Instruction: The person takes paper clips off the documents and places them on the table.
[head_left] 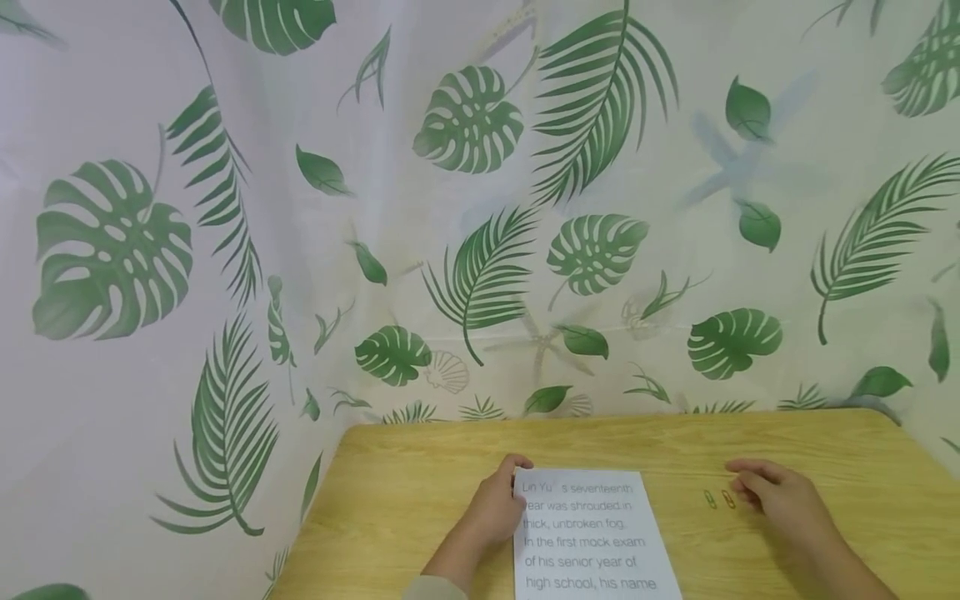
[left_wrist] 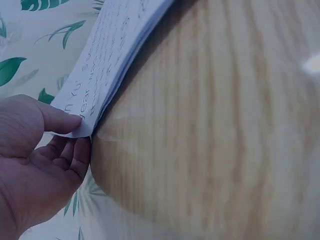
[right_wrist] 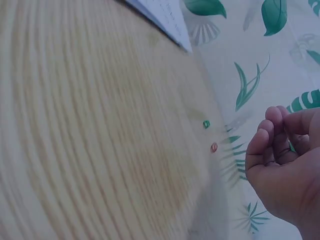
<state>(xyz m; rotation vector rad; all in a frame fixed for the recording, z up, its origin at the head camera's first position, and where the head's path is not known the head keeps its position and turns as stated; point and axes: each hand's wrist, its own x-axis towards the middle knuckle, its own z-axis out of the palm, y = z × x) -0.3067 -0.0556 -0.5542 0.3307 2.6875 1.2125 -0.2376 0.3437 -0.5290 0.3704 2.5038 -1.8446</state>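
A few printed paper sheets [head_left: 588, 533] lie together at the front middle of the table. My left hand [head_left: 495, 510] pinches their far left corner; in the left wrist view that hand [left_wrist: 42, 155] has its thumb on top of the sheets [left_wrist: 112, 55] and its curled fingers below. A green paper clip [head_left: 710, 499] and a red paper clip [head_left: 728, 499] lie right of the paper. Just right of the red clip hovers my right hand [head_left: 787, 500]. In the right wrist view, that hand [right_wrist: 285, 160] has loosely curled fingers, with nothing visible in them.
The wood-grain table [head_left: 420, 475] has rounded far corners. Behind it and on the left hangs a pale curtain [head_left: 390, 200] printed with green leaves.
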